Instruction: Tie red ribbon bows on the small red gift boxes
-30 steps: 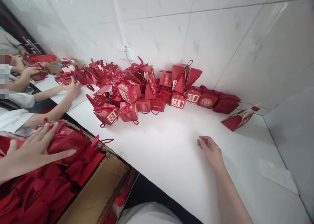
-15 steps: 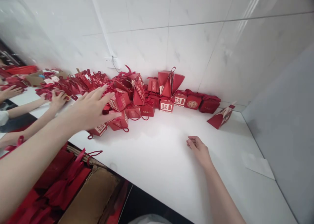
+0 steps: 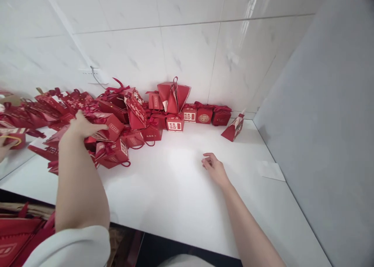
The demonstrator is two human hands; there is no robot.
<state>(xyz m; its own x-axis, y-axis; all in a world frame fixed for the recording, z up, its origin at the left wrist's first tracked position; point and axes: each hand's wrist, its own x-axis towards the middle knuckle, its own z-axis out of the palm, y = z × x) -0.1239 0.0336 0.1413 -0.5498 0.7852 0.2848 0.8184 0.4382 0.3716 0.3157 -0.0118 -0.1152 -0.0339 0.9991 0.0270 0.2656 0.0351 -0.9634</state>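
Observation:
My left hand [image 3: 79, 127] reaches over a pile of red paper gift boxes, its thumb stretched out to the right across a red box [image 3: 112, 126] with a ribbon. The fingertips are partly hidden, and I cannot tell whether they touch a box. Below the thumb lies another red box [image 3: 112, 154] with a cord loop. My right hand [image 3: 216, 170] rests at the white table [image 3: 175, 189], fingers loosely curled, thumb and forefinger slightly apart, holding nothing visible. Farther right stands a lone triangular red box [image 3: 233, 128].
Along the tiled wall runs a row of cube boxes, including a double-happiness box [image 3: 175, 123], with a larger flared box [image 3: 174, 96] on top. A grey partition [image 3: 330, 115] bounds the right. Another person's hand [image 3: 6, 147] shows at far left. Red bags [image 3: 17, 239] sit below the table edge.
The view has swung to the left-hand things' opposite side, rightward. My left hand has moved farther into the pile. My right hand stays over the same part of the table.

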